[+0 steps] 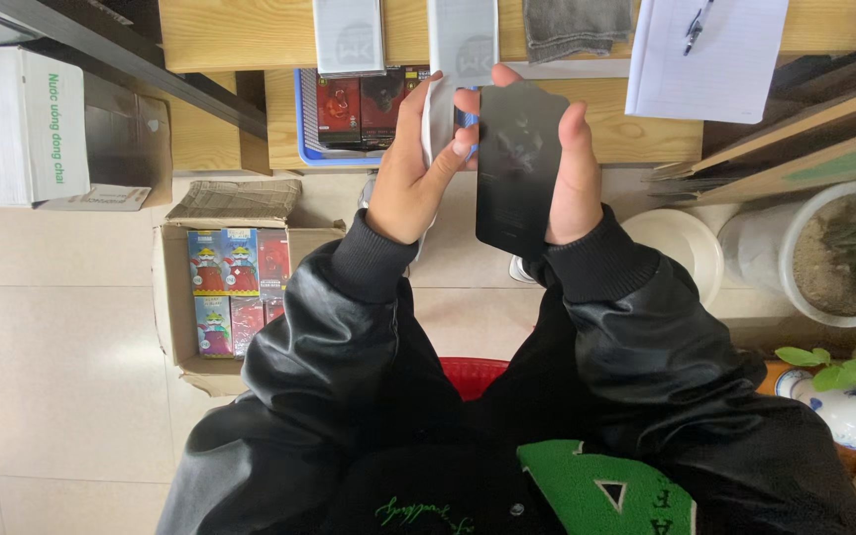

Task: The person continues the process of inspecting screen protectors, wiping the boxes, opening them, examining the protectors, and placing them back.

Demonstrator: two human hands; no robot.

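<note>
Both hands are gripping: right hand (575,178) steadying a dark flat panel (517,168), left hand (416,173) apparently peeling its white strip (438,124)

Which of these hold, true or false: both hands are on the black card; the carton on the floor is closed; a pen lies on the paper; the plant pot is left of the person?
1. Both hands are on the black card. True: the right hand grips its edge and the left hand touches its top corner, while also holding a white strip.
2. The carton on the floor is closed. False: it is open, with colourful boxes showing inside.
3. A pen lies on the paper. True.
4. The plant pot is left of the person. False: it stands to the right.
</note>
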